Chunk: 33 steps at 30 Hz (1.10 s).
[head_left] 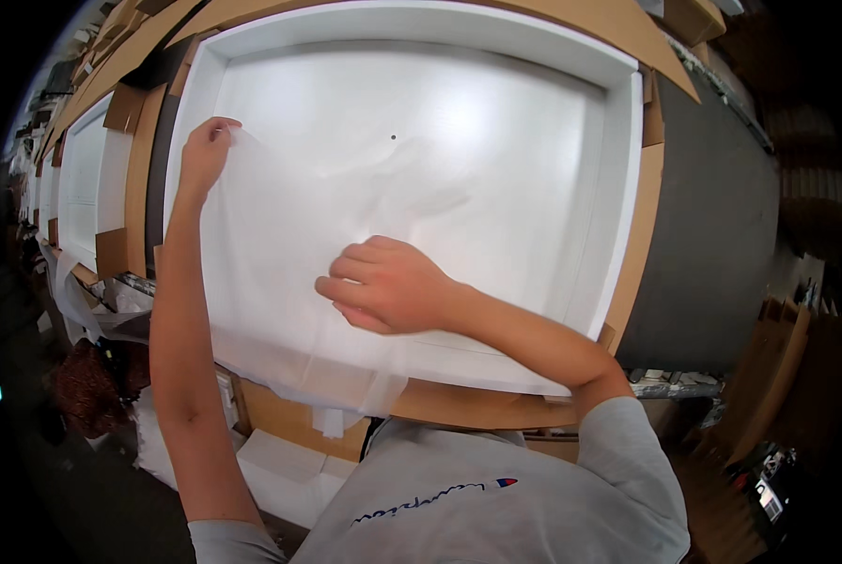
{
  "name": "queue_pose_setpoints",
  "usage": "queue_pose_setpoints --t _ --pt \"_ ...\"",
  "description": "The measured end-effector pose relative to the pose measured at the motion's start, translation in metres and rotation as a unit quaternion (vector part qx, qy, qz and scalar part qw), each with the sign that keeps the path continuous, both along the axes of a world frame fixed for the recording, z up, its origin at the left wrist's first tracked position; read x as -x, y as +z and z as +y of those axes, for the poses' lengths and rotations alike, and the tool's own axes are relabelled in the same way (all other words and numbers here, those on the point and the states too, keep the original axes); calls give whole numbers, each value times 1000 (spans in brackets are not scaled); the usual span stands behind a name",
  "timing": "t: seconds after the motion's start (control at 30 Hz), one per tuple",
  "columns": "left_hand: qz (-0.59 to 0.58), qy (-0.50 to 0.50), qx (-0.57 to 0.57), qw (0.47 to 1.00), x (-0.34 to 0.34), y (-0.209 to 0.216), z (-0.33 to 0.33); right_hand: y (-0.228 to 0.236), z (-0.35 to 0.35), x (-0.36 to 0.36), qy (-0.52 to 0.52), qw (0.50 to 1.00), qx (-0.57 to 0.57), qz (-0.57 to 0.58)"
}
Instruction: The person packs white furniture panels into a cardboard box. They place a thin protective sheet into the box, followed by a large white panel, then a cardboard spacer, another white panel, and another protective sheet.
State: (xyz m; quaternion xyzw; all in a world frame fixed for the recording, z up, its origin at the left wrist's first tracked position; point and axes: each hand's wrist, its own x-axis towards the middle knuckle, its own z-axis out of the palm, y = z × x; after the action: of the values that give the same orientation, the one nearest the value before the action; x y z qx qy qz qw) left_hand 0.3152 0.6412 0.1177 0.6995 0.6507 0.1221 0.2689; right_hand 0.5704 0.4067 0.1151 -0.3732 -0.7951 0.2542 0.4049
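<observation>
A large white tray-like panel with a raised rim (618,207) lies in an opened cardboard box (632,291) in front of me. A thin, translucent wrapping sheet (346,371) is spread over part of it and hangs over the near edge. My left hand (205,158) is closed in a pinch on the sheet beside the panel's left rim. Over the panel's near middle, my right hand (388,285) has its fingers curled and closed on the sheet, with folds running from it toward the near edge. The fingertips of that hand are partly hidden.
A dark flat surface (708,235) extends to the right of the box. On the left stands another cardboard box with a white panel (83,179). White packages (285,470) sit below the near edge, and upright cardboard pieces (769,376) stand at right.
</observation>
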Motion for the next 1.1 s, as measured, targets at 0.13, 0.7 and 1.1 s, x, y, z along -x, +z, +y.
queue_pose_setpoints --t 0.13,0.7,1.1 --pt "-36 78 9 996 -1 9 35 -91 40 -14 -16 964 104 -245" --pt "196 -115 -90 970 49 -57 17 -145 102 -72 -441 889 107 -62" --pt "213 -12 -39 976 30 -131 -20 -140 104 -57 -365 920 135 37"
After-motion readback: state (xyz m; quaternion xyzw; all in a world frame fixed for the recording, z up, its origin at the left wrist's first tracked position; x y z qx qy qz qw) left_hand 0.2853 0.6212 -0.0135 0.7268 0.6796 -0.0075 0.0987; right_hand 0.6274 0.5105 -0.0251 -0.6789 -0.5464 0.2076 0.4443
